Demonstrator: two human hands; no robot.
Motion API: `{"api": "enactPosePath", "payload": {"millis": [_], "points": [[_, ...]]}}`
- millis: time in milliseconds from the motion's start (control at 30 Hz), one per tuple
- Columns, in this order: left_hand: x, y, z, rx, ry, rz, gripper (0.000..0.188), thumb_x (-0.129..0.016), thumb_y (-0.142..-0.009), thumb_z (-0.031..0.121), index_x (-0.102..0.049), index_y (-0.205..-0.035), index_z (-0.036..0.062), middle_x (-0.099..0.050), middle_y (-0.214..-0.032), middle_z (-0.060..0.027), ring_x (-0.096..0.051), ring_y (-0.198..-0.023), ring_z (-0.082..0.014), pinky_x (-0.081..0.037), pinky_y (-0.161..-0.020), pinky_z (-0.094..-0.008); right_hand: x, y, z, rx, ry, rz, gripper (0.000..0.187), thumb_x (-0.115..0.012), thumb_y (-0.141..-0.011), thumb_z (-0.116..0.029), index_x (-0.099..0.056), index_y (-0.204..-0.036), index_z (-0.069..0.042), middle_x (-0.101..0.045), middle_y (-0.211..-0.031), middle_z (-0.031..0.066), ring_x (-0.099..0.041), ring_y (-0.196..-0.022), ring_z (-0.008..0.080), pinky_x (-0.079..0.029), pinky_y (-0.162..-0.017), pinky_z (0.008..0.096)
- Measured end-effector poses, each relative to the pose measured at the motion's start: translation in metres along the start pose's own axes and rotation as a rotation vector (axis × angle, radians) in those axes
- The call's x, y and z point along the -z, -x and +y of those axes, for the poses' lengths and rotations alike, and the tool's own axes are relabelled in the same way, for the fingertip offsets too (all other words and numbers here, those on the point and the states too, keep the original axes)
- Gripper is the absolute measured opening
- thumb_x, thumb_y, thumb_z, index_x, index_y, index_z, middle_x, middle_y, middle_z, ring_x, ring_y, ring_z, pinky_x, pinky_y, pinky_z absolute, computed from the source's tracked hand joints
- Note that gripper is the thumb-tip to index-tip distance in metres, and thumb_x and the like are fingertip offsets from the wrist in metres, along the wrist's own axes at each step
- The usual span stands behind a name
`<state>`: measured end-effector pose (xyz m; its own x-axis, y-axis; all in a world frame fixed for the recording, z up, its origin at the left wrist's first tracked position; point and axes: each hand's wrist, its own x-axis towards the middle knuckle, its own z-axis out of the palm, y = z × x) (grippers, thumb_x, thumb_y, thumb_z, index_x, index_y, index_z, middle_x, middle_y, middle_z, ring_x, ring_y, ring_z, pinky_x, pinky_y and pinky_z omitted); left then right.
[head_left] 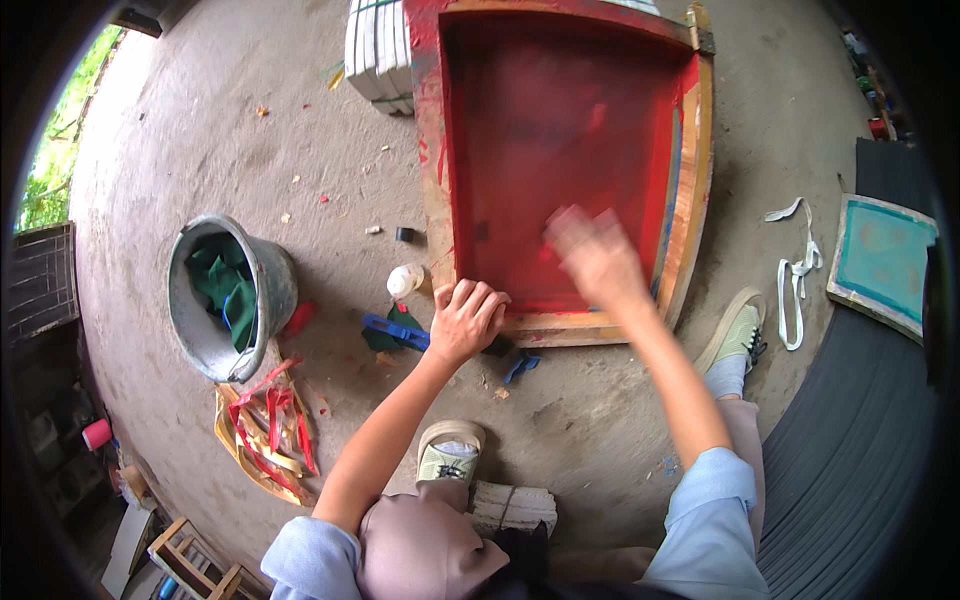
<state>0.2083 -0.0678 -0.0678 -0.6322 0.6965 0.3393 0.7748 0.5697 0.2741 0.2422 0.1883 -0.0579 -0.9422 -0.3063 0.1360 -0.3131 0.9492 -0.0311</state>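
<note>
In front of me lies a wooden screen-printing frame (690,190) with a dark red mesh (560,130) and red paint smeared along its inner edges. My left hand (468,318) is closed over its near left corner, fingers curled on the wood. Above the near right part of the mesh is my right hand (600,262), smeared by motion. A bit of red shows by its fingers; whether it holds anything cannot be made out. Beside my left hand are a small white bottle (404,281), a blue-handled tool (395,331) and a scrap of dark green cloth (376,338).
A grey bucket (270,275) with green cloth (222,285) stands at left, near red and yellow strips (272,440). Bundled white stacks (380,55) lie beyond the frame. At right are a white strap (795,290), a teal screen (882,262) and dark corrugated sheeting (850,440).
</note>
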Motion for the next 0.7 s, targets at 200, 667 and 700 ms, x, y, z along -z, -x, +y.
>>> {"api": "enactPosePath", "payload": {"millis": [200,667,700], "points": [[-0.004,-0.001,0.008,-0.022,0.009,0.003,0.011,-0.066,-0.077,0.023,-0.061,-0.086,0.0217,-0.055,-0.086,0.0049,-0.054,-0.088,-0.0141,-0.035,-0.084,-0.0355,-0.009,0.0,-0.026,-0.334,-0.11,-0.002,0.054,-0.052,-0.094,-0.025,-0.041,-0.144,-0.008,-0.031,-0.155,0.0089,-0.023,-0.146,0.0247,-0.019,-0.118,0.0488],[0.043,0.0,-0.026,-0.221,0.354,-0.305,0.019,-0.072,-0.078,0.021,-0.062,-0.092,0.0123,-0.058,-0.098,-0.0011,-0.053,-0.103,-0.0201,-0.039,-0.097,-0.0398,0.038,0.07,-0.134,-0.869,-0.659,0.154,0.032,-0.059,-0.091,-0.009,-0.062,-0.122,-0.002,-0.064,-0.121,0.015,-0.054,-0.121,0.0317,-0.042,-0.103,0.0418],[0.044,-0.003,-0.022,-0.178,0.393,-0.295,0.019,-0.072,-0.078,0.02,-0.063,-0.092,0.012,-0.059,-0.097,-0.0014,-0.054,-0.102,-0.0207,-0.04,-0.096,-0.0392,0.037,0.065,-0.138,-0.827,-0.701,0.19,0.033,-0.063,-0.089,-0.009,-0.062,-0.122,-0.003,-0.064,-0.118,0.0144,-0.056,-0.116,0.0298,-0.045,-0.098,0.0406]]}}
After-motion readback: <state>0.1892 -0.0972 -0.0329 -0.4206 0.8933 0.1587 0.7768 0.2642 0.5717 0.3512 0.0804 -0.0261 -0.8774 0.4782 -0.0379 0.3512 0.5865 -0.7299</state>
